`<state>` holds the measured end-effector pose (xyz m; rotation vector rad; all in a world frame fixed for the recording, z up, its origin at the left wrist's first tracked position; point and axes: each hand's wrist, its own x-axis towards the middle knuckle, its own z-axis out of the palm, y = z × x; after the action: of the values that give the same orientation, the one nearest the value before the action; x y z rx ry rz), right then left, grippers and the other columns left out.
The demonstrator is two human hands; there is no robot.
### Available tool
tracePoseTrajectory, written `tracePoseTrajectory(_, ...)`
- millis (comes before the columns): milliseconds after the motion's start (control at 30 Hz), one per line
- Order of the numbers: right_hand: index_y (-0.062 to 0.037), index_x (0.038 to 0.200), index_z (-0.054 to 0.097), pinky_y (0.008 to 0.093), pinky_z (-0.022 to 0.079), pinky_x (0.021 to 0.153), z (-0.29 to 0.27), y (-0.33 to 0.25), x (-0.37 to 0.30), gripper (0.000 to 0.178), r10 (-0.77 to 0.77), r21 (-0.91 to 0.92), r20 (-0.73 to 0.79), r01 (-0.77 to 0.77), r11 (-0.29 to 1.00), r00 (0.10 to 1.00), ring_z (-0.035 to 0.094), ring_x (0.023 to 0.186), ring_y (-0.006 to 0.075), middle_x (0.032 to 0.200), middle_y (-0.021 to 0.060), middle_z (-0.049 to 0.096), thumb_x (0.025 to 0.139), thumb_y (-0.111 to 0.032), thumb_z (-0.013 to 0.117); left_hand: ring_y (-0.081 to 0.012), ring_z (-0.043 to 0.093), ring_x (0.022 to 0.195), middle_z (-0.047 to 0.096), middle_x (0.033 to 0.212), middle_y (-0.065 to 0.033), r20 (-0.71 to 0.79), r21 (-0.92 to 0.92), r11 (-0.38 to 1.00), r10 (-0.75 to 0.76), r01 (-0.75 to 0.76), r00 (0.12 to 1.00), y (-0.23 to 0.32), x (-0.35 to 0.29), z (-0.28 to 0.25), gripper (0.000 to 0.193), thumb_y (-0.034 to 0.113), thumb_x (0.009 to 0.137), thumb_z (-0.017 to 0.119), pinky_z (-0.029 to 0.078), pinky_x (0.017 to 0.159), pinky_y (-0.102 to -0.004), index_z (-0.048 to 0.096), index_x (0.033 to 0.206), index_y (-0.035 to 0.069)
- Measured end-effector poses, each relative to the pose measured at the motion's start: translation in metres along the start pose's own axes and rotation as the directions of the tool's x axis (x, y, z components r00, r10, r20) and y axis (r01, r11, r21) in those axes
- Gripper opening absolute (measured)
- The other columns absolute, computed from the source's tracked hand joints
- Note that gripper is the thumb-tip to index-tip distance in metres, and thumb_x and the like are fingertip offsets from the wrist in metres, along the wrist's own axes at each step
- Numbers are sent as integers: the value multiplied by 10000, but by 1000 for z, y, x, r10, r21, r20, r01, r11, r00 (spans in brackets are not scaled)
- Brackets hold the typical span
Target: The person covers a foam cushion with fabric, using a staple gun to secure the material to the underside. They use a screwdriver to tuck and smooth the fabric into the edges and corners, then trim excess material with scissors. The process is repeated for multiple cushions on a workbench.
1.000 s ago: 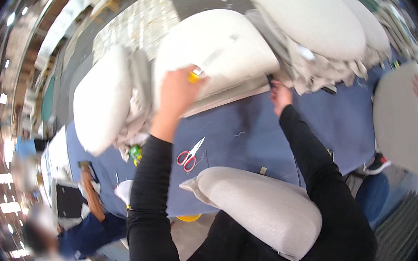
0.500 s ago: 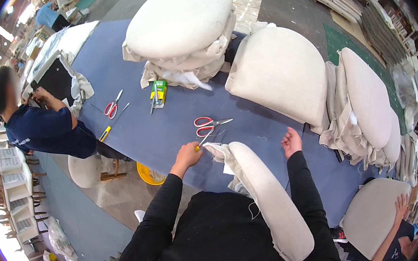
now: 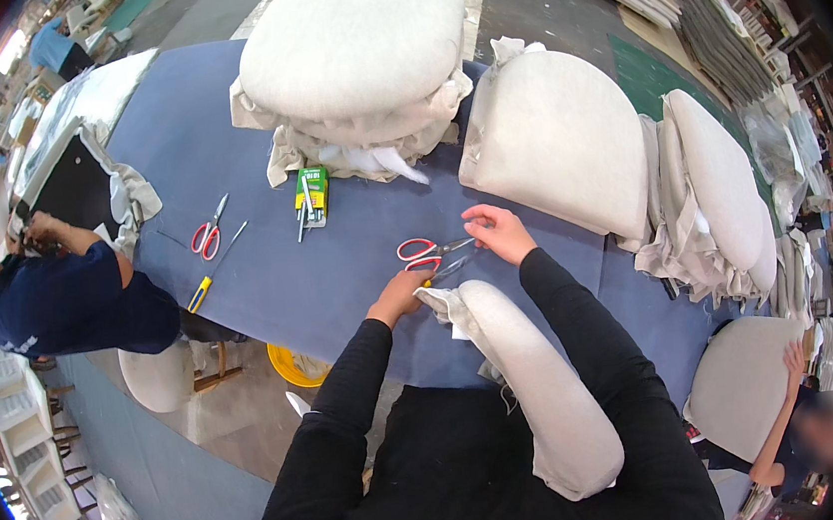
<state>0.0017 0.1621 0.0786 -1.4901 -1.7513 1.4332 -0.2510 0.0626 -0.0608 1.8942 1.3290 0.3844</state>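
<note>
My left hand (image 3: pixel 402 294) grips a yellow tool (image 3: pixel 428 282), right hand (image 3: pixel 501 234) half-open; the five-o'clock cushion (image 3: pixel 547 393) seems soft, best held edgewise.

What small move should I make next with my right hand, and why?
Perhaps ease your right hand back from the red-handled metal scissors: its fingertips appear close to the blade tips, while your left hand holds a slim yellow-handled tool nearby.

Blue-topped bench (image 3: pixel 336 253) mid-scene. Grey floor (image 3: pixel 543 12) far; green strip (image 3: pixel 646 62) far right. White chairs (image 3: pixel 15 384) rowed near left; bright light (image 3: pixel 10 53) far left.
</note>
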Motion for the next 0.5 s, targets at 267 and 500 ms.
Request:
tracePoseTrajectory(267, -61, 1388, 667, 354, 612, 807, 51, -11, 78, 558, 35, 17, -145, -33, 999, 989, 780, 816, 201, 1261, 147, 732, 887, -227, 847, -396, 762, 1049, 798, 1098, -213, -233, -350, 883, -404, 311, 885, 4, 89, -125, 451, 498, 952, 738, 588, 921, -475, 839, 1072, 76)
tracePoseTrajectory(500, -3, 1449, 574, 481, 583, 984, 109, -9, 157, 692, -73, -71, -210, 60, 996, 975, 729, 1076, 456, 1303, 260, 702, 859, -246, 841, -496, 730, 1061, 764, 1063, -317, -415, -107, 889, -446, 445, 793, -21, 167, -165, 635, 583, 954, 685, 558, 962, -558, 781, 1025, -41)
